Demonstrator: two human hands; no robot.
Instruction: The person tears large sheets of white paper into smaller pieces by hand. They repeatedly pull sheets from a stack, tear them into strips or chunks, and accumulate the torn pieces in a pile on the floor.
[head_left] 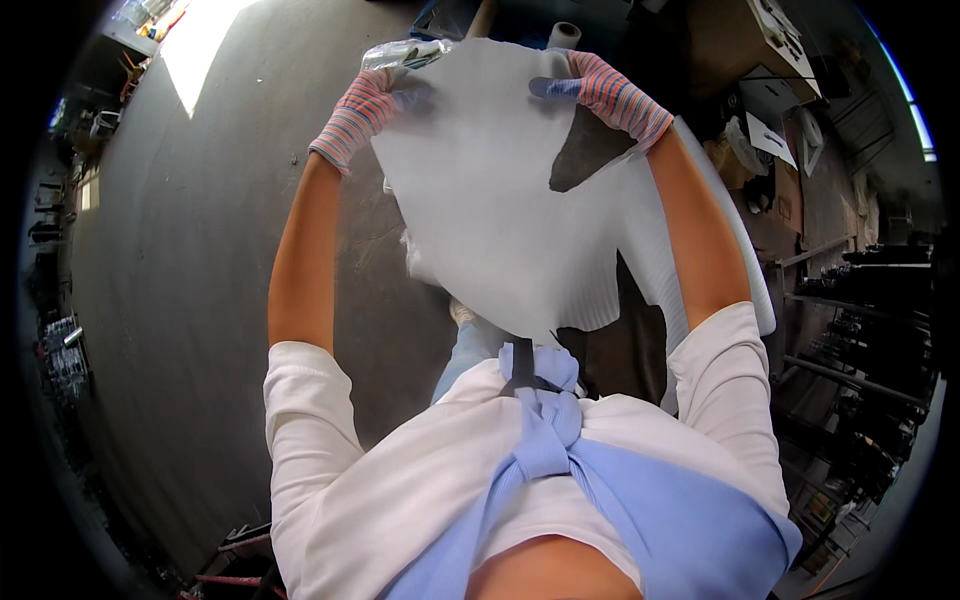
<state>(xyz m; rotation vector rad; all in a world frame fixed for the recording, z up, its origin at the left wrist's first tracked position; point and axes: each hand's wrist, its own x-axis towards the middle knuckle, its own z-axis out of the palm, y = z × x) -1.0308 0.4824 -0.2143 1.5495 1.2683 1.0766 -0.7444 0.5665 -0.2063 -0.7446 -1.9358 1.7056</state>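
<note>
White Sheet Held Between Two Gloved Hands

Head view. The white sheet (490,190) is the landmark. It is held up in front of the person's body, over the floor (200,260).

Left hand (362,112): at the sheet's upper left edge, in a striped glove with blue fingertips. It pinches the edge; the exact finger placement is blurred.

Right hand (618,98): at the sheet's upper right edge, in a matching glove. The thumb lies over the near face and the sheet is pinched; the other fingers are largely hidden.

Surroundings: pale ribbed material (725,210) hangs to the right of the sheet, passing behind the right forearm. Whether the two are one piece cannot be told. A dark notch opens between them, below the right hand. A clear plastic bundle (405,52) and a roll (565,36) show beyond the sheet's top edge. A shoe (462,313) lies at its lower left edge.

Cautions (judgement):
- Tearing: pulling the hands apart could start a rip at the notch.
- Slipping: smooth material in a light pinch could slide out of the gloves.
- Snagging: the low, uneven edge could catch on the shoe or the blue cloth (540,440) below the sheet.
- Creasing: uneven hand heights could fold the unsupported middle.
</note>
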